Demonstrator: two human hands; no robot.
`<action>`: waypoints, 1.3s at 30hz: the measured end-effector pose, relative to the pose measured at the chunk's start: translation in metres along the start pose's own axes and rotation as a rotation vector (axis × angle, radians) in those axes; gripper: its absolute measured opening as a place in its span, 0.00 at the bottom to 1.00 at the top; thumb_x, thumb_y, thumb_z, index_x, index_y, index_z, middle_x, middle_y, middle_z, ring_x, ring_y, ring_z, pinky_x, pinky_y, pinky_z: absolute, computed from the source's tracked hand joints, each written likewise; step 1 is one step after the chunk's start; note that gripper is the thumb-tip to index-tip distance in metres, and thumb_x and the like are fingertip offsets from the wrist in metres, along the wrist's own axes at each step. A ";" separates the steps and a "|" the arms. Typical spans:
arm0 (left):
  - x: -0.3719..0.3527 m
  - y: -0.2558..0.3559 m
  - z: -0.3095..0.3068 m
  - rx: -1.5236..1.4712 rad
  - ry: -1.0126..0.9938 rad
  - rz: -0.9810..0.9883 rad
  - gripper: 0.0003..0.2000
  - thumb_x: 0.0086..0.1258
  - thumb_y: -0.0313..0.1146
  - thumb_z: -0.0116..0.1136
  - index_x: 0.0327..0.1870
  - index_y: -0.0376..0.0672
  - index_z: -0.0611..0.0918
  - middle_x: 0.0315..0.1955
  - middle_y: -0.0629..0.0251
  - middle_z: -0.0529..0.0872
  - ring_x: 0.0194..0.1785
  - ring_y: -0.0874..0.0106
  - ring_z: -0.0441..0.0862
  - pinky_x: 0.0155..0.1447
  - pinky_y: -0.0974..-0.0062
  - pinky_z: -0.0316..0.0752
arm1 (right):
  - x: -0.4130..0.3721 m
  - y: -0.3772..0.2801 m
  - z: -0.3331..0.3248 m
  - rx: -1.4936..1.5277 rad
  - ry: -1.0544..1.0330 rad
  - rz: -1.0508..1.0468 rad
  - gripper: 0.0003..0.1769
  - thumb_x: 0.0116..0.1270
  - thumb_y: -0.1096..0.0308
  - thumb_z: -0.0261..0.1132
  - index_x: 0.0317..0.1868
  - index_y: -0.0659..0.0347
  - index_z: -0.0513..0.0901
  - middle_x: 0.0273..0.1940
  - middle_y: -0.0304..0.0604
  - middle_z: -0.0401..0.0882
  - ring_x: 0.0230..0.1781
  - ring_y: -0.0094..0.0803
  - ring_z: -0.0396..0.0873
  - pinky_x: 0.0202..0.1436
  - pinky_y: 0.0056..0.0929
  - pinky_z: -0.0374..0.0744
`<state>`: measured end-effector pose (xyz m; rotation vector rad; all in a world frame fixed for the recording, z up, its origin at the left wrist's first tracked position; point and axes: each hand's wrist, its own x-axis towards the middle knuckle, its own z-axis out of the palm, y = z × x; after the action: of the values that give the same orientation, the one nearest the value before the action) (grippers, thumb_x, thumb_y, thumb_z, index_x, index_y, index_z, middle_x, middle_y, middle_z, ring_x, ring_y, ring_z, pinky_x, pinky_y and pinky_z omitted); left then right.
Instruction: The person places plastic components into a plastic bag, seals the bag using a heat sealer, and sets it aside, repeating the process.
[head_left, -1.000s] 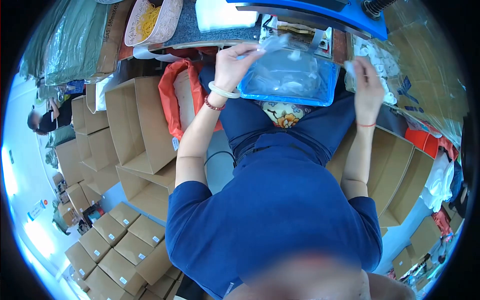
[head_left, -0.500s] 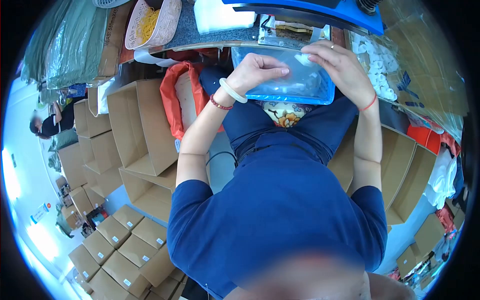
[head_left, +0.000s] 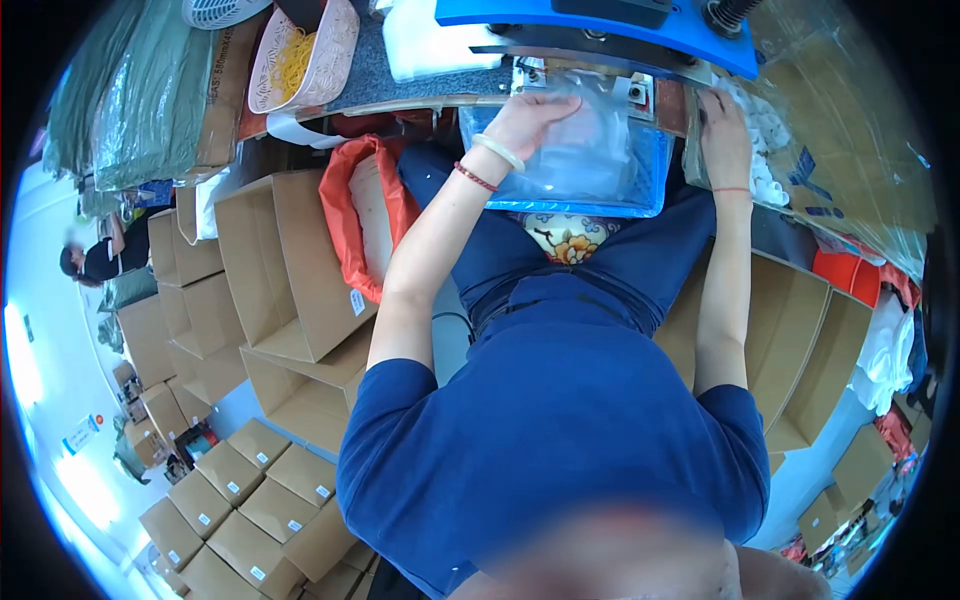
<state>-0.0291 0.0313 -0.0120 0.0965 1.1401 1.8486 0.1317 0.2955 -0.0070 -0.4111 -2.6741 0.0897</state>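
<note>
My left hand (head_left: 530,125) is closed on the edge of a clear plastic bag (head_left: 590,135), thumb and fingers pinching it. The bag hangs over a blue tray (head_left: 600,208) that holds more see-through bags. My right hand (head_left: 722,135) is at the near edge of a pile of small white plastic parts (head_left: 768,190). Its fingers reach forward, bent and a little apart; the fingertips are partly hidden among the parts, and nothing shows between them.
A blue-framed machine (head_left: 600,15) stands ahead of me. A white basket (head_left: 345,50) with yellow rubber bands (head_left: 292,65) is at the left of the bench. An orange-red bag (head_left: 345,230) and open cardboard boxes (head_left: 295,260) flank my legs. Another person (head_left: 105,250) is far left.
My right hand has left the bag, where it was by a white part, and moved right to the white parts. My left hand has moved right and forward with the bag.
</note>
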 end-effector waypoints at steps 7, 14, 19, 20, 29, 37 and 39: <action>0.017 0.052 -0.091 1.475 0.455 0.941 0.19 0.67 0.39 0.64 0.53 0.36 0.81 0.48 0.50 0.85 0.53 0.54 0.83 0.55 0.60 0.75 | -0.004 -0.001 0.010 0.061 -0.011 0.127 0.20 0.66 0.76 0.59 0.58 0.56 0.78 0.56 0.48 0.78 0.54 0.51 0.78 0.54 0.45 0.77; -0.042 0.023 -0.098 1.618 0.449 1.014 0.08 0.64 0.27 0.63 0.43 0.40 0.88 0.40 0.62 0.90 0.48 0.62 0.86 0.53 0.69 0.77 | -0.013 -0.061 -0.068 0.445 0.015 0.410 0.12 0.69 0.67 0.66 0.52 0.58 0.84 0.48 0.44 0.83 0.39 0.32 0.81 0.48 0.29 0.78; -0.081 0.040 -0.024 1.047 0.367 0.511 0.09 0.64 0.30 0.70 0.42 0.38 0.89 0.35 0.66 0.91 0.39 0.86 0.81 0.45 0.86 0.75 | -0.021 -0.133 -0.069 0.909 -0.055 0.154 0.14 0.64 0.72 0.70 0.51 0.60 0.85 0.45 0.38 0.84 0.41 0.24 0.79 0.48 0.24 0.77; -0.084 0.039 -0.018 0.983 0.297 0.488 0.09 0.64 0.30 0.70 0.43 0.37 0.89 0.35 0.67 0.90 0.39 0.85 0.81 0.45 0.86 0.75 | -0.014 -0.140 -0.076 0.964 -0.066 0.144 0.14 0.63 0.73 0.71 0.50 0.61 0.86 0.45 0.39 0.84 0.42 0.24 0.79 0.48 0.24 0.77; -0.090 0.048 0.019 0.851 -0.158 0.111 0.10 0.67 0.32 0.68 0.45 0.36 0.88 0.36 0.64 0.90 0.39 0.82 0.83 0.45 0.83 0.77 | 0.028 -0.117 -0.110 0.699 -0.364 -0.289 0.13 0.67 0.66 0.68 0.49 0.62 0.84 0.44 0.44 0.85 0.43 0.34 0.82 0.48 0.32 0.78; -0.017 0.007 0.002 0.060 -0.143 -0.176 0.13 0.72 0.27 0.60 0.53 0.29 0.81 0.48 0.54 0.87 0.50 0.68 0.85 0.57 0.71 0.80 | 0.026 -0.056 -0.052 0.316 -0.075 -0.014 0.16 0.74 0.56 0.57 0.52 0.55 0.82 0.50 0.50 0.84 0.49 0.52 0.81 0.52 0.44 0.79; -0.003 0.004 0.004 0.035 -0.081 -0.157 0.13 0.72 0.28 0.60 0.53 0.29 0.81 0.48 0.55 0.86 0.52 0.68 0.85 0.58 0.70 0.80 | 0.015 -0.053 -0.071 -0.064 -0.207 0.448 0.13 0.74 0.58 0.54 0.49 0.52 0.82 0.49 0.50 0.83 0.49 0.53 0.80 0.51 0.46 0.78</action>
<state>-0.0277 0.0316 -0.0056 0.0976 1.0928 1.6720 0.1351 0.2495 0.0699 -1.0680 -2.7379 0.1887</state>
